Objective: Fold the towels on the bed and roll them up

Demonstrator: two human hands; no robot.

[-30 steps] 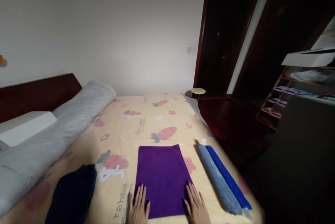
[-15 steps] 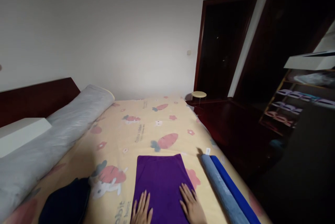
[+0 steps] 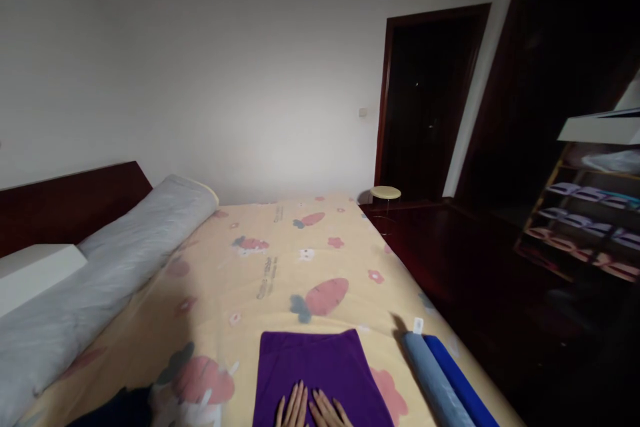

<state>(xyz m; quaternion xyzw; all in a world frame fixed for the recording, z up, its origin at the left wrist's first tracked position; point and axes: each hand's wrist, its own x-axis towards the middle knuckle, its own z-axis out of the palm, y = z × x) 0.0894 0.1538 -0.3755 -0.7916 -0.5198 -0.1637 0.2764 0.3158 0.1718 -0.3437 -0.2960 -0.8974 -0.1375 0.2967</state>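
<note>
The left hand [image 3: 294, 408] and right hand [image 3: 329, 410] lay close together, fingers extended, seemingly flat on the purple cloth [image 3: 310, 357], though partly cut off. It lay on the bed [image 3: 280, 307], left of the grey-blue roll [image 3: 436, 380].

Fingers [image 3: 298, 403] on purple cloth [image 3: 313, 359], dark bundle [image 3: 120, 410], probably fabric

"Rabbit" on the bedsheet [image 3: 320, 266]

I can read "rabbit" [image 3: 269, 268] running sideways near the frame's centre, the word before it unclear. The white tag [image 3: 418, 326] on the grey-blue roll [image 3: 434, 374], lower right, is too small to read.
</note>
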